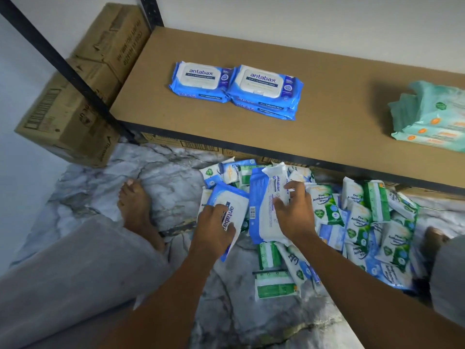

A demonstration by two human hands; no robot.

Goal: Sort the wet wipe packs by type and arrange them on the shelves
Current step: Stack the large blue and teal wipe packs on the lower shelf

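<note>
Head view, looking down at a storage corner. A marble-patterned floor [176, 177] fills the lower field. Above it runs a brown shelf board [327, 71] with a dark front edge, carried at its left end by a black metal upright [63, 64]. Stacked cardboard boxes [75, 114] stand against the wall to the left of the shelf.

A loose pile of wet wipe packs [364, 222] lies on the floor below the shelf's front edge (mostly green-and-white packs marked "Pine Antibacterial Wipes", with some blue ones among them).

On the shelf, at the right edge of view, sits a stack of pale teal packs [432, 114], partly cut off. Well apart from it, near the middle of the board, two short stacks of blue antabax packs [236, 89] lie flat, lids up, touching side by side.

Two more blue-and-white antabax packs are held over the pile's left part. The left-hand pack [227, 197] is gripped by the left hand [214, 230], fingers curled over its face. The right-hand pack [266, 205], tilted on edge just beside it, is clasped by the right hand [297, 212], fingertips bent around its far side.

A bare foot [137, 210] rests on the floor to the left of the pile.
</note>
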